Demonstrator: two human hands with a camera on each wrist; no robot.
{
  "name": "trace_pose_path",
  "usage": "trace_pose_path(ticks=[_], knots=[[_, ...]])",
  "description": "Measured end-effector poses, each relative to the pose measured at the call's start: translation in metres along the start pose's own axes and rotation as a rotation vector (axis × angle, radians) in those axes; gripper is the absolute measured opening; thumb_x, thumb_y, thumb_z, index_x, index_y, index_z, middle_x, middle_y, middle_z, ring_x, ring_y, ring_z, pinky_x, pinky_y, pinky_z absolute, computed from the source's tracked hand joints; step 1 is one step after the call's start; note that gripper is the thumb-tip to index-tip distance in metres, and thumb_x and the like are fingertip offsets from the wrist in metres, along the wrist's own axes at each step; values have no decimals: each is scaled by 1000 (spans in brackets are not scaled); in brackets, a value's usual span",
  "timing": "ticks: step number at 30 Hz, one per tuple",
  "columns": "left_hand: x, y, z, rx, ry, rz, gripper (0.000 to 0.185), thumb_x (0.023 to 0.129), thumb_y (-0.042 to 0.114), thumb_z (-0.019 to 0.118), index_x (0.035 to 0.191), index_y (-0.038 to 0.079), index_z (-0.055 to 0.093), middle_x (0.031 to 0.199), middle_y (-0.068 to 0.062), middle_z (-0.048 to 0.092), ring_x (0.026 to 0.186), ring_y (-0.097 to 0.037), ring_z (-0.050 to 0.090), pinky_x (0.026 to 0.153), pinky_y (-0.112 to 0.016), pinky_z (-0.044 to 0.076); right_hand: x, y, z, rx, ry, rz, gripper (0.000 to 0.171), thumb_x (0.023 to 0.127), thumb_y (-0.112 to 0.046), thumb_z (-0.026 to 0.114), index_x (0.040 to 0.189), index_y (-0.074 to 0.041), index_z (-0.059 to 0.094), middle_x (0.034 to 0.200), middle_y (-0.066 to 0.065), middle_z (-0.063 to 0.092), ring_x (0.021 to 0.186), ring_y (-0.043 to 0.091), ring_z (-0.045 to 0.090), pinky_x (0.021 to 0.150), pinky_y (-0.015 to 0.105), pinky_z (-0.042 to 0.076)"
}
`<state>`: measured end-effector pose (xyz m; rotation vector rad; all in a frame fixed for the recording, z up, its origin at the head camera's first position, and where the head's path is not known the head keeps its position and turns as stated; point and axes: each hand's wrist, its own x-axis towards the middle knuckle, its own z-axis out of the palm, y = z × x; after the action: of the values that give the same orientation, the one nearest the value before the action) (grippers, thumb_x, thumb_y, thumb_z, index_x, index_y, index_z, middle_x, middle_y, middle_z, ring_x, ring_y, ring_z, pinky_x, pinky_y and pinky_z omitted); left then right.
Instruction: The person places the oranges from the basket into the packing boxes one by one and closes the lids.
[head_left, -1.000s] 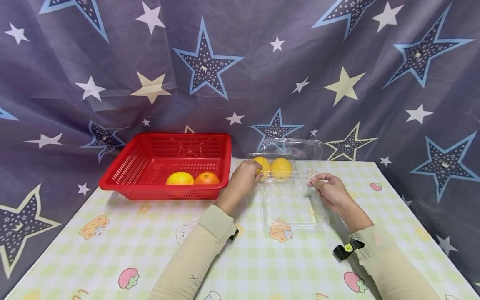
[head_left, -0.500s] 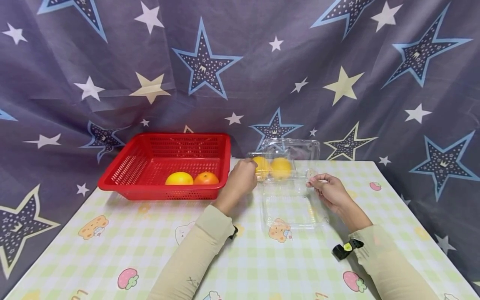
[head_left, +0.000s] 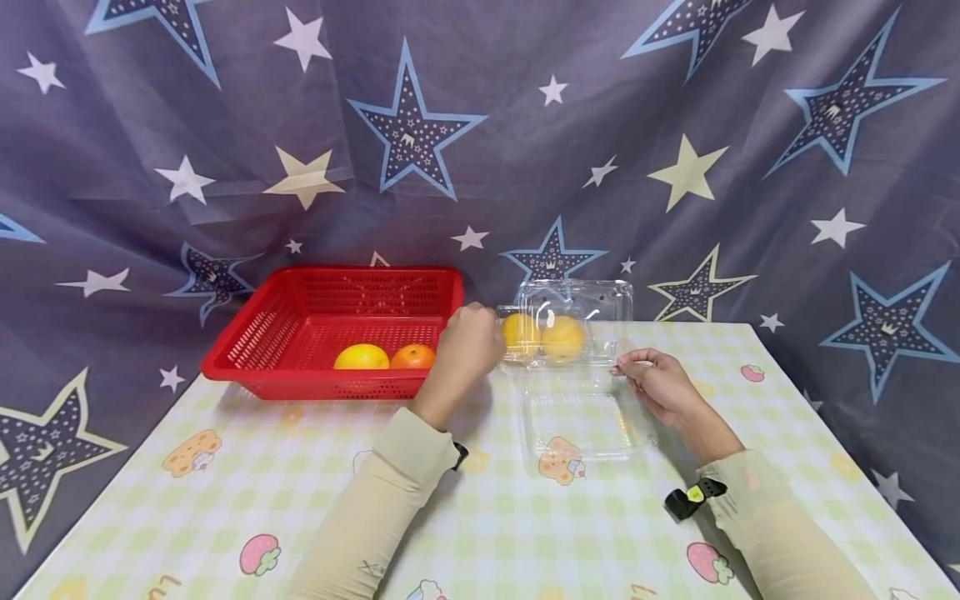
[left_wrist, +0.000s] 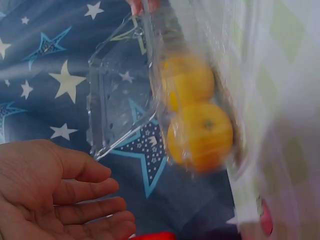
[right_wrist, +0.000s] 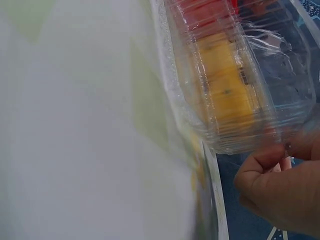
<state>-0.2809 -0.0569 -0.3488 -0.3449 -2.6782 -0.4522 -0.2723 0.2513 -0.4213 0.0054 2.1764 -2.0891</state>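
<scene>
My right hand point(head_left: 660, 383) pinches the edge of a clear plastic clamshell box point(head_left: 581, 454) at its hinge side. The raised lid point(head_left: 611, 302) stands behind the base, which lies on the tablecloth. Behind and through the clear plastic show two oranges, one on the left point(head_left: 521, 335) and one on the right point(head_left: 562, 337), sitting in a clear container. My left hand point(head_left: 467, 343) hovers beside them, near the red basket's right end. In the left wrist view the left hand point(left_wrist: 60, 195) has its fingers loosely extended and holds nothing.
A red perforated basket point(head_left: 330, 385) stands at the back left, with a yellow fruit point(head_left: 362, 357) and an orange fruit point(head_left: 412, 357) inside. A star-patterned curtain point(head_left: 480, 150) hangs right behind the checked tablecloth point(head_left: 315, 492).
My left hand has drawn away leftward from the oranges toward the basket. The raised lid has shifted slightly left. My right hand keeps its pinch in about the same place.
</scene>
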Motion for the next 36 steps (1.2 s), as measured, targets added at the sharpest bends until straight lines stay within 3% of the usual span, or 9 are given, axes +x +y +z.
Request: trace_pose_path(ticks=[7,11,21,26,29,36], knots=[[1,-18,-19,62,-24,13,16,92,10,61,88,1,74,86,-14,65,81,-34,66,74,-47,59,-2,-2,0,-16,-4,-5,16,105,-13,57,113,-1,51,89,-5,71,68,4,51,57,16,41],[0,-36,-27,92,-73,-4,13,89,14,70,92,2,74,85,-13,65,77,-30,64,73,-46,60,-2,-2,-1,-25,-9,-7,16,106,-14,57,114,-1,51,90,-5,71,66,4,49,56,17,40],[-1,-83,-41,4,-353,-85,30,86,19,78,110,3,72,96,-13,68,86,-28,63,76,-43,60,-2,0,1,-20,-25,-5,18,106,-13,55,115,2,51,91,-3,71,62,5,46,53,18,39],[3,-99,-43,-6,-489,-11,47,86,21,80,129,5,68,115,-13,66,104,-30,60,90,-45,57,-3,0,1,-37,-24,-4,17,106,-14,55,114,1,52,91,-4,71,62,5,46,52,18,38],[5,-106,-43,-25,-565,32,51,86,21,79,134,9,66,116,-12,65,108,-31,57,91,-44,55,-4,-1,1,-41,-19,-6,18,106,-15,56,115,1,52,91,-3,71,61,5,45,51,18,38],[8,-118,-43,-89,-656,7,59,83,16,83,138,15,64,120,-11,63,113,-30,55,87,-41,57,-3,-2,1,-33,-26,-6,18,106,-15,56,114,1,53,93,-2,72,62,6,46,51,19,37]])
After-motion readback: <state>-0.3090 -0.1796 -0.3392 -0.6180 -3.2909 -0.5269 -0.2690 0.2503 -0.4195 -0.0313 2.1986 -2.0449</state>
